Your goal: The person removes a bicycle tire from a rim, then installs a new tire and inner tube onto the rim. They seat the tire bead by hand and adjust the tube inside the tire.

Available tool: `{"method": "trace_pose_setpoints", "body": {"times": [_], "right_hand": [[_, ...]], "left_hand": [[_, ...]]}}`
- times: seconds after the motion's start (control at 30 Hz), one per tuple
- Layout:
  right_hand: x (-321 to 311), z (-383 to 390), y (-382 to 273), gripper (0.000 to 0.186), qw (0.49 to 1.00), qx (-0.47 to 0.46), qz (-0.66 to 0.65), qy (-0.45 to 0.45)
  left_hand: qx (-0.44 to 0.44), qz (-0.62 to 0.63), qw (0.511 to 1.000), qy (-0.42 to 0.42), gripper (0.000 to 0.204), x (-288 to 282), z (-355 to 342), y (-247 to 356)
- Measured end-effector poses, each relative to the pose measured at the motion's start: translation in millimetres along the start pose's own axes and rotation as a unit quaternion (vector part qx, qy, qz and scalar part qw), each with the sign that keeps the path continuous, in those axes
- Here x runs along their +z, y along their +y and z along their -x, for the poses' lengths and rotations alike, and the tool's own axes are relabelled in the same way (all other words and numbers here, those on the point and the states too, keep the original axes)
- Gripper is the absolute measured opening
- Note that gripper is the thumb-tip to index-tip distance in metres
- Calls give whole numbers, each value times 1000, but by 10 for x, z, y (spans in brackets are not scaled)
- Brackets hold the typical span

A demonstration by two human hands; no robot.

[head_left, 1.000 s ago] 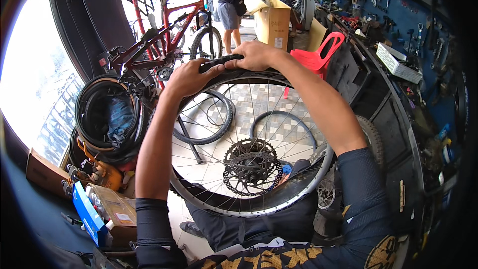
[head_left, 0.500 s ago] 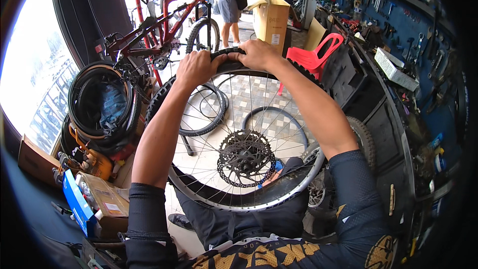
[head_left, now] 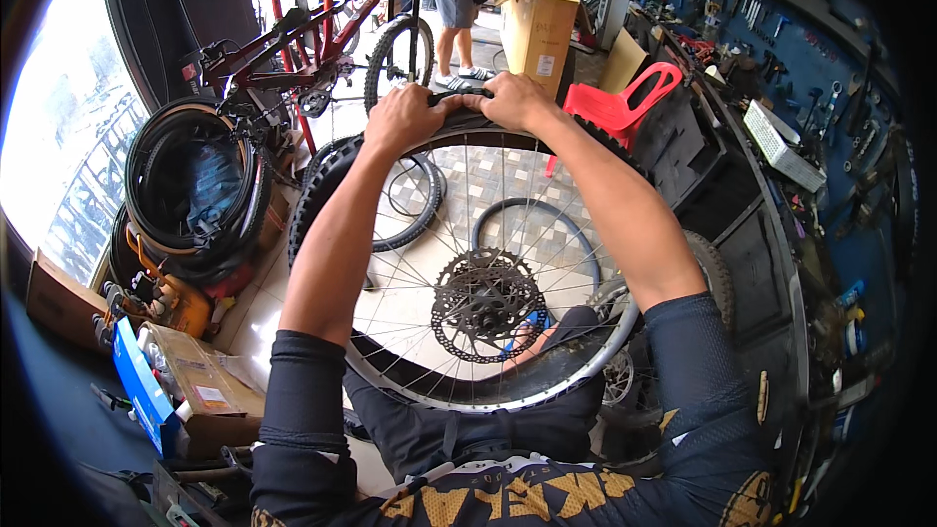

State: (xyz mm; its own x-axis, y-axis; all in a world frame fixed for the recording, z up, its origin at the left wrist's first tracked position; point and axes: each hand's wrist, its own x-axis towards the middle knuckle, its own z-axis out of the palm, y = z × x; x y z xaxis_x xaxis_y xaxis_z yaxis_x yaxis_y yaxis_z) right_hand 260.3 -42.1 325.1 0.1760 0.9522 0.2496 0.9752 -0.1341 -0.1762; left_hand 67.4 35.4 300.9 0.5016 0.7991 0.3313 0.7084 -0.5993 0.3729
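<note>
A bicycle wheel with a silver rim [head_left: 576, 386] rests upright across my lap, with a cassette and brake disc [head_left: 486, 304] at its hub. A black knobby tire [head_left: 305, 203] is on it. My left hand [head_left: 400, 115] and my right hand [head_left: 515, 101] are closed over the tire at the top, thumbs almost meeting on it. Whether the tire bead is fully seated under my fingers I cannot tell. A grey inner tube [head_left: 542, 205] lies on the floor, seen beyond the spokes.
A red bicycle [head_left: 337, 34] on a stand and stacked tires [head_left: 171, 176] are at left, with open boxes [head_left: 220, 385]. Behind are two people [head_left: 454, 10], a tall carton [head_left: 542, 39] and a red chair [head_left: 625, 107]. A workbench with tool wall [head_left: 781, 88] lines the right.
Both my hands, still on the tire, have shifted slightly along its top, and the left thumb has moved inward toward the right hand. The view has moved a little, raising the background in the picture.
</note>
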Motion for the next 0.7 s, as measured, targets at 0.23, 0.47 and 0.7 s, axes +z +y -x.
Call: {"method": "trace_pose_setpoints", "body": {"times": [0.23,0.47,0.7], "right_hand": [[151,-160,71,74,998,50,-16,-31],[225,-306,57,80,994,76,3,-77],[345,-572,154,89,984,76,33,-156]], "left_hand": [[5,4,1000,23,77,319,-271,-186],[-25,19,999,-38,88,377,-436,-232],[-17,24,983,-180,88,391,-692,-302]]}}
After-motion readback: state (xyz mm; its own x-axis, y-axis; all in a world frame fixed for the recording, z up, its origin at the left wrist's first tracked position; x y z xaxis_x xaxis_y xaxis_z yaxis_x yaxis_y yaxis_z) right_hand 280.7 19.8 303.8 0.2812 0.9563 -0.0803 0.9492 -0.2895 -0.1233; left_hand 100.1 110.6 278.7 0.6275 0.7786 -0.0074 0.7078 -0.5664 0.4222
